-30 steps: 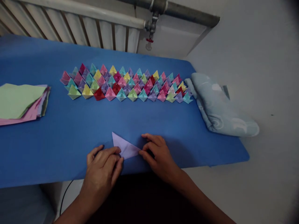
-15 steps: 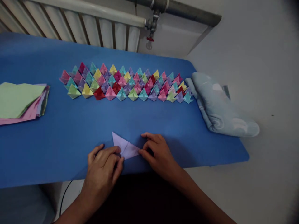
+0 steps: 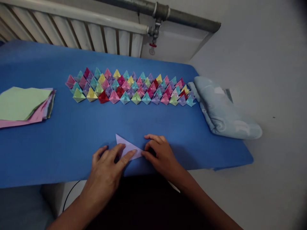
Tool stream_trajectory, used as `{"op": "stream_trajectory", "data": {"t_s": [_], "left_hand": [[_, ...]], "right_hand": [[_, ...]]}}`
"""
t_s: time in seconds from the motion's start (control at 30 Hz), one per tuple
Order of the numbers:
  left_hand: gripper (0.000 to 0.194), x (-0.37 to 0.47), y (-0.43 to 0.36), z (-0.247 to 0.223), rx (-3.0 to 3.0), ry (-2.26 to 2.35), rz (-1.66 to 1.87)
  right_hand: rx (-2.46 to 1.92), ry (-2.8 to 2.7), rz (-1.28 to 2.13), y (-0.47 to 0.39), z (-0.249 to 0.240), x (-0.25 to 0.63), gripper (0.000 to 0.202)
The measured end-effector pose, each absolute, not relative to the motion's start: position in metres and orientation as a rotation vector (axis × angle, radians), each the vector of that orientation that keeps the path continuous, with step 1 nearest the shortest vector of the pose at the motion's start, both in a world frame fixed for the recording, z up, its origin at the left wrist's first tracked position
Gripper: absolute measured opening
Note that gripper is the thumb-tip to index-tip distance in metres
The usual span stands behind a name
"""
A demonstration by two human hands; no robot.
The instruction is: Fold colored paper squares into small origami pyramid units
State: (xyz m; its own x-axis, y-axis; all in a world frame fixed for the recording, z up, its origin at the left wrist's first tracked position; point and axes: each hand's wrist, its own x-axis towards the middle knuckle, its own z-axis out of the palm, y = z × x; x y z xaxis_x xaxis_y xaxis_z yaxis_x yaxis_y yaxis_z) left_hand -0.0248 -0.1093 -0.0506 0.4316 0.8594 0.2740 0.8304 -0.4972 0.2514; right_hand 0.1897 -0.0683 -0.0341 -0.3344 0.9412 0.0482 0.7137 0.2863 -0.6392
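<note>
A sheet of light purple paper [image 3: 127,148], folded into a triangle, lies near the front edge of the blue table. My left hand [image 3: 107,164] rests over its left part, with thumb and index finger apart and their tips pressing on the paper. At the paper's right corner, my right hand [image 3: 160,155] has thumb and a finger closed in a pinch, its index finger raised above. The left hand hides the paper's lower left portion.
Several rows of small colourful folded paper boats [image 3: 129,88] stand behind my hands. Left lies a stack of coloured paper [image 3: 24,103]. A folded pale blue blanket [image 3: 220,110] sits at the table's [image 3: 79,137] right end. A radiator [image 3: 96,35] is behind.
My left thumb has slid right and up along the purple paper, away from the index finger. The right hand stays at the corner. The camera view has shifted slightly.
</note>
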Motion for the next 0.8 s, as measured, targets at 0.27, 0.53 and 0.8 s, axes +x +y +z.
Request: {"op": "stream_trajectory", "data": {"t_s": [0.27, 0.53, 0.8], "left_hand": [[0.054, -0.017, -0.122, -0.040, 2.841, 1.524, 0.368], [0.049, -0.021, -0.136, -0.044, 2.783, 1.557, 0.448], [0.043, -0.021, -0.139, -0.052, 2.772, 1.554, 0.530]], "right_hand": [[-1.551, -2.147, 0.680, -0.070, -0.037, 0.193, 0.007], [-1.649, -2.195, 0.640, -0.069, -0.029, 0.197, 0.009], [-1.577, -2.319, 0.736, -0.074, -0.014, 0.168, 0.032]]}}
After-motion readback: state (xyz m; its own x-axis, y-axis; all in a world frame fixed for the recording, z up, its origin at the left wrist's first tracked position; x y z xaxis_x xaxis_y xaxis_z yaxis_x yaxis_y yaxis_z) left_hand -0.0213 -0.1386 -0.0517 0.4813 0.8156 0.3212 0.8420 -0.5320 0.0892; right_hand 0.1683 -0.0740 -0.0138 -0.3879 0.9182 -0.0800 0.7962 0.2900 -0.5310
